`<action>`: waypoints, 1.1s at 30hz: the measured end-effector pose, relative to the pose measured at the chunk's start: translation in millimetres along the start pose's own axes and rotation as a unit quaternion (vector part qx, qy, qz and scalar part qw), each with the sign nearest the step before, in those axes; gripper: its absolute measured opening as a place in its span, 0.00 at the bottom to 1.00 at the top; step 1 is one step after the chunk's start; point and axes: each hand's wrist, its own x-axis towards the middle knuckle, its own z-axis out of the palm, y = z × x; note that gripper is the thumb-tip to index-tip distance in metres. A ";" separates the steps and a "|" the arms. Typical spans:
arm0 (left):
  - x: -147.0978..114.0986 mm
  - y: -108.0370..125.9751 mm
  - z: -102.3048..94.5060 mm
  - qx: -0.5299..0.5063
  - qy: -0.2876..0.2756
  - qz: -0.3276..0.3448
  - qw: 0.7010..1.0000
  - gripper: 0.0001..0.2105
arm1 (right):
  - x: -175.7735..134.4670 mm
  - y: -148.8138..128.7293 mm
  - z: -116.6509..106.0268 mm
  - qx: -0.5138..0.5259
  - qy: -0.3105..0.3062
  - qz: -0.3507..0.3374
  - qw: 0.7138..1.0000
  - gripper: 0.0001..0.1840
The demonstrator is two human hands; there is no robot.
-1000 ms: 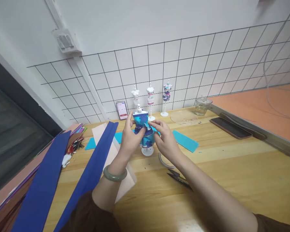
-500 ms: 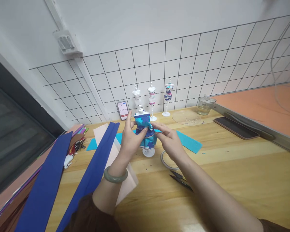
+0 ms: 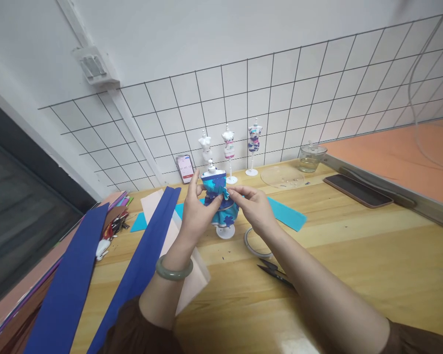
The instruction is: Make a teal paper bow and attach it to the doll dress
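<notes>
A miniature dress form (image 3: 225, 216) stands upright on its white base, wearing a turquoise top and skirt with dark blue patches. Its waist is in the grip of my left hand (image 3: 199, 209); the thumb presses on the front and the index finger points up. A small gathered turquoise ruffle (image 3: 226, 193) sticks out at the waist. Thumb and fingertips of my right hand (image 3: 254, 205) pinch the ruffle's edge from the right side. Below that hand lie a roll of tape (image 3: 248, 244) and black thread snips (image 3: 275, 273), partly hidden by the forearm.
Three small dress forms (image 3: 253, 140) stand at the back near a lit phone (image 3: 185, 168). Blue strips (image 3: 147, 250) and a pale pink sheet (image 3: 201, 275) lie left. Turquoise paper (image 3: 288, 215), a clear disc (image 3: 280, 176), a glass cup (image 3: 310, 160) and a dark phone (image 3: 358, 190) are right.
My right hand's fingers have closed in from beside the waist to a pinch on the ruffle. My left hand keeps its hold. The whole view has shifted slightly.
</notes>
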 end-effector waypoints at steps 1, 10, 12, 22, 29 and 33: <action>0.0 -0.2 -0.2 0.001 -0.002 -0.001 1.000 0.36 | 1.9 -0.2 -0.2 -0.005 0.001 0.008 1.000 0.14; -0.4 -3.3 -1.0 -0.007 -0.001 0.000 1.000 0.37 | 10.2 -2.3 -2.9 -0.042 -0.004 -0.006 0.999 0.11; -0.6 -2.9 -0.8 -0.013 -0.006 0.001 1.000 0.37 | 9.3 -4.3 -2.7 -0.069 -0.022 -0.017 0.997 0.11; 0.2 -2.0 -1.4 -0.007 -0.005 0.004 1.000 0.37 | 9.2 -11.2 -5.4 -0.052 -0.072 -0.016 0.996 0.11; -1.5 -0.9 -2.6 -0.012 -0.019 0.002 1.000 0.37 | 14.0 0.1 -7.7 0.001 -0.050 0.017 0.999 0.13; -1.6 -1.5 -2.9 -0.007 -0.018 -0.001 1.000 0.36 | 13.9 -2.3 -6.0 -0.035 -0.034 0.001 0.999 0.12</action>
